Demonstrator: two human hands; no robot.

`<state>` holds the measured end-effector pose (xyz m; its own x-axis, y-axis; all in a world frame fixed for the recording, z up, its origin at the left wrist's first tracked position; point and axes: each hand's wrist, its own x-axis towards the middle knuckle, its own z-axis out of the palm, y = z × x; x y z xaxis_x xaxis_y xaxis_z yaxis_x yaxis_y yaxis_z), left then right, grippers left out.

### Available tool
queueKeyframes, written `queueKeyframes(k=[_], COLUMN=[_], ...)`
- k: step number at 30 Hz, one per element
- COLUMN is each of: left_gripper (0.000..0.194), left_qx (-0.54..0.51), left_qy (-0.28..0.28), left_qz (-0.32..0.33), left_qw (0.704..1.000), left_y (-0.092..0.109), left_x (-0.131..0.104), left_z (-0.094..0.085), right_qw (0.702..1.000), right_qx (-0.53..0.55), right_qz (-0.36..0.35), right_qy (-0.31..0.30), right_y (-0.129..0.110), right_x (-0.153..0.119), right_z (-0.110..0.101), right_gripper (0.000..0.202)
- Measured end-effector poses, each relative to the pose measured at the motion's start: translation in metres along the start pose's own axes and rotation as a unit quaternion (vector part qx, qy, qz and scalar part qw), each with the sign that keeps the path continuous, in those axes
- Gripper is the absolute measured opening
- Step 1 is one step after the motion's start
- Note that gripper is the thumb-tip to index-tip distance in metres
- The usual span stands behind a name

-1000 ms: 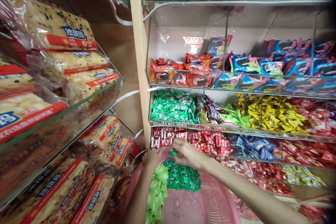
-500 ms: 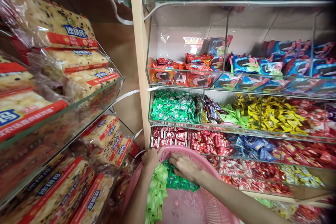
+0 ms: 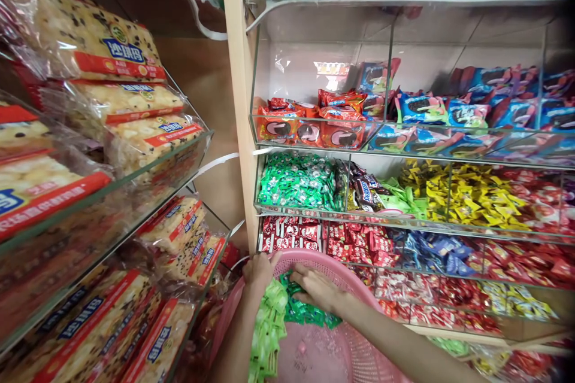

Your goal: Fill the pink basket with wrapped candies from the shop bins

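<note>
A pink plastic basket stands low in front of the shelves, tilted towards me. My left hand is closed over its far left rim. Inside, my right hand bends its fingers down around dark green wrapped candies at the far side; the fingertips are partly hidden among them. Light green packets lie in a pile along the basket's left side, beside my left forearm. The pink bottom shows between the piles and the near side.
Glass-fronted shelves hold green candies, yellow candies, red packets and orange cookie packs. On the left, racks with glass edges hold wrapped puffed-cereal bars. A wooden post separates the two sides.
My right hand has shifted very slightly within the dark green candies. My left hand stays on the rim, and the view has moved a little.
</note>
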<state>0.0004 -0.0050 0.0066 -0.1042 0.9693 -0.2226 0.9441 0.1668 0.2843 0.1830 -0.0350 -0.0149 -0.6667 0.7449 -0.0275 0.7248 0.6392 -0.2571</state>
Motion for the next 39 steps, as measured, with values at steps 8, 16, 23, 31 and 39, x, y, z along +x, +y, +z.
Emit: queueKeyframes(k=[8,16,23,31,39], left_gripper=[0.073,0.074,0.073,0.074,0.075], left_qx=[0.000,0.003,0.002,0.007,0.008], left_qy=[0.001,-0.005,0.001,0.000,0.001], left_qz=[-0.001,-0.001,-0.003,0.005,0.005], left_qw=[1.000,1.000,1.000,1.000,1.000], left_y=[0.000,0.001,0.000,-0.001,-0.001], left_x=[0.001,0.000,0.002,0.004,0.005], left_z=[0.001,-0.001,0.002,0.003,0.004], right_qw=[0.999,0.998,0.999,0.996,0.994], right_qx=[0.047,0.054,0.010,-0.068,-0.078], right_qz=[-0.001,0.032,0.030,-0.061,-0.075], right_qy=[0.018,0.017,0.006,0.002,0.026], right_y=[0.005,0.005,-0.011,-0.019,-0.018], right_x=[-0.001,0.007,-0.004,-0.013,-0.012], right_z=[0.005,0.006,-0.009,0.000,0.016], right_gripper=[0.026,0.030,0.039,0.026,0.017])
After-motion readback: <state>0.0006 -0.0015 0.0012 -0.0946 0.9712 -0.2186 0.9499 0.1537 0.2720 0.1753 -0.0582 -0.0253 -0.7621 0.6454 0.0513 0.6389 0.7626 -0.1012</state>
